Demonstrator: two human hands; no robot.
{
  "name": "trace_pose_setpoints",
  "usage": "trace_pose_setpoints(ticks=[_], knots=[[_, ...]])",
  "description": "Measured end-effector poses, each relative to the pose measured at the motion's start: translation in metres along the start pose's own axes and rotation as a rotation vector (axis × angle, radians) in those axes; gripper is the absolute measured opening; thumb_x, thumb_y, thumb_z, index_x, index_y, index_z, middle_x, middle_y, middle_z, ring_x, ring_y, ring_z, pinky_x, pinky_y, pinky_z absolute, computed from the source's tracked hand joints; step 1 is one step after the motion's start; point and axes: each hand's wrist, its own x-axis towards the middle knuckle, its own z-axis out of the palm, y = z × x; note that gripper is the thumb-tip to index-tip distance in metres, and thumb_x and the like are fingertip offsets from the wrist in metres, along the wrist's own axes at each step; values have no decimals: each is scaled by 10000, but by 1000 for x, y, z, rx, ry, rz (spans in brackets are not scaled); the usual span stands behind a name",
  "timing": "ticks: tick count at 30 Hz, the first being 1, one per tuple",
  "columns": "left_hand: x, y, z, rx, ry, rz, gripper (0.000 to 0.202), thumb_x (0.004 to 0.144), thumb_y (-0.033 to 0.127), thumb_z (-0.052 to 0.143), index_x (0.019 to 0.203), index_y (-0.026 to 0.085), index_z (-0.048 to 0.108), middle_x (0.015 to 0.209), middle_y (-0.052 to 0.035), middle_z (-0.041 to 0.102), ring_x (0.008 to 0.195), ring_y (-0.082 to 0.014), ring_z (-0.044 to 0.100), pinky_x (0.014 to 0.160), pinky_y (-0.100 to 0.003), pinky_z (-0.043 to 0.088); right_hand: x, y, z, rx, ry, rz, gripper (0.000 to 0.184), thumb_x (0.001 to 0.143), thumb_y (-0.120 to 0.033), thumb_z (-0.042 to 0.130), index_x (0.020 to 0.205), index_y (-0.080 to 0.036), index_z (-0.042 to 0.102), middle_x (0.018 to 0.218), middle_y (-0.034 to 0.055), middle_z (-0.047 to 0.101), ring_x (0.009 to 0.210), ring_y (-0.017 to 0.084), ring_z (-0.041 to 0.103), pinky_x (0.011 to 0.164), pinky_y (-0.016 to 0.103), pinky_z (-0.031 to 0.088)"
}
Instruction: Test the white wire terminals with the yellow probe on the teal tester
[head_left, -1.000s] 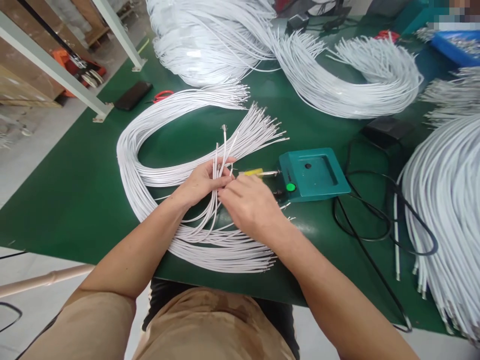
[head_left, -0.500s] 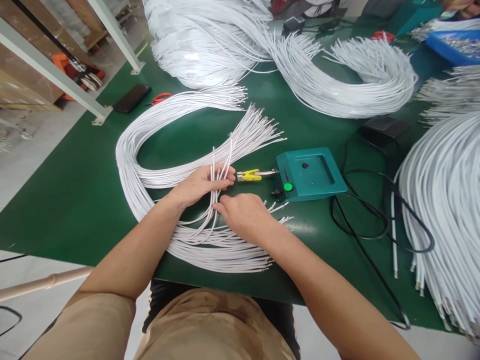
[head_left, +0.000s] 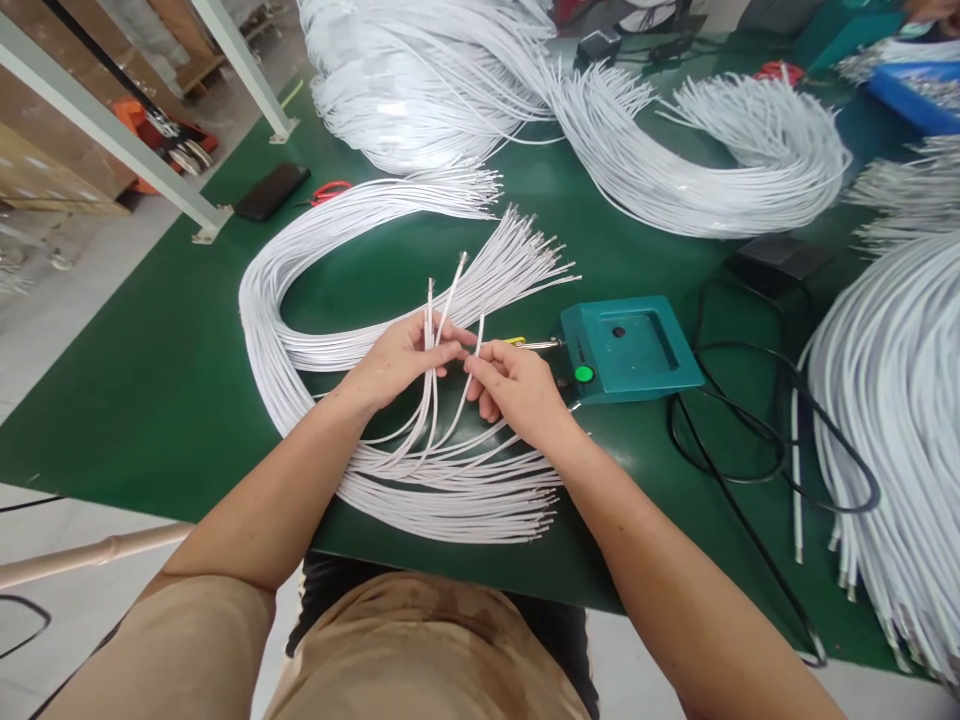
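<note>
My left hand [head_left: 401, 362] pinches a few thin white wires [head_left: 433, 305] upright, their stripped ends pointing away from me. My right hand [head_left: 514, 390] pinches one more white wire [head_left: 475, 355] just to the right of that bunch, lifted off the pile. Both hands hover over a looped bundle of white wires [head_left: 300, 250] lying on the green table mat [head_left: 150, 380]. Right of my right hand stands a teal tester box [head_left: 637, 345] with a green button [head_left: 583, 374]; the yellow clip [head_left: 517, 341] at its probe is mostly hidden by my fingers.
Large white wire bundles lie at the back [head_left: 420, 80], back right [head_left: 720, 160] and right edge [head_left: 892, 420]. Black cables [head_left: 750, 440] loop right of the tester. A black phone [head_left: 271, 190] and red cutters [head_left: 328, 190] lie far left. A blue tray [head_left: 915, 95] sits top right.
My right hand rose from the wire pile, where it had dropped, and now holds a single wire up beside the bunch. My left hand kept its bunch almost still.
</note>
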Motion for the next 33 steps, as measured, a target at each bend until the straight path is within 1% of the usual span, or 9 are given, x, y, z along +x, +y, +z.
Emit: trace_pose_setpoints(ticks=[2,6,11,13,18,24,28,31,33], knots=[[2,-1,0,-74,26,9,322,689,315,746,791,155,486,1028,-74,687,825,-141,661,574,-188,457,0,0,3,23,-50,33,231,847,-357,525,680,-199,501,563,-30,615,397,81,504,420,204,406],[4,-4,4,-151,54,46,373,667,291,763,740,165,419,843,-32,678,719,-107,640,532,-169,434,-2,-5,3,-82,-68,32,231,841,-317,526,648,-190,530,548,-28,623,384,74,495,467,217,415],[1,-2,11,-88,115,63,379,661,306,756,745,178,409,771,12,615,683,-101,628,489,-161,426,-2,-10,-6,-159,203,-89,173,840,-347,536,823,-199,623,669,-17,656,500,93,533,560,245,433],[-1,-1,14,-39,99,63,364,666,309,749,752,178,421,773,20,609,620,-78,593,481,-164,432,-1,-9,-7,-128,243,-126,226,798,-402,600,904,-205,628,677,-21,633,564,107,537,571,246,430],[-6,-1,18,73,38,62,353,641,277,763,739,175,440,755,34,588,524,-46,506,451,-169,435,2,-6,-3,8,226,-115,278,679,-428,721,779,-191,616,625,-37,560,576,101,486,554,239,404],[-7,4,20,92,7,47,331,692,300,737,747,176,435,747,6,616,641,-93,600,492,-171,453,0,-12,-7,253,204,-36,178,732,-343,667,723,-166,654,551,-45,521,472,68,377,462,229,322],[-7,4,19,64,3,42,335,701,314,735,763,179,434,753,5,615,673,-103,621,489,-166,439,4,-8,-9,510,85,44,211,699,-358,696,751,-157,657,620,-31,533,482,55,347,453,225,314],[-6,3,20,43,7,44,341,703,300,731,752,182,415,763,9,612,668,-100,623,483,-168,429,5,-6,-8,660,-8,123,209,680,-333,703,640,-163,588,581,-51,455,467,46,296,440,221,314],[-6,3,21,44,-3,56,337,712,277,718,741,185,395,761,8,615,662,-100,625,476,-170,421,4,-8,-7,641,23,125,209,691,-296,678,587,-172,545,534,-68,402,446,45,273,425,221,306]])
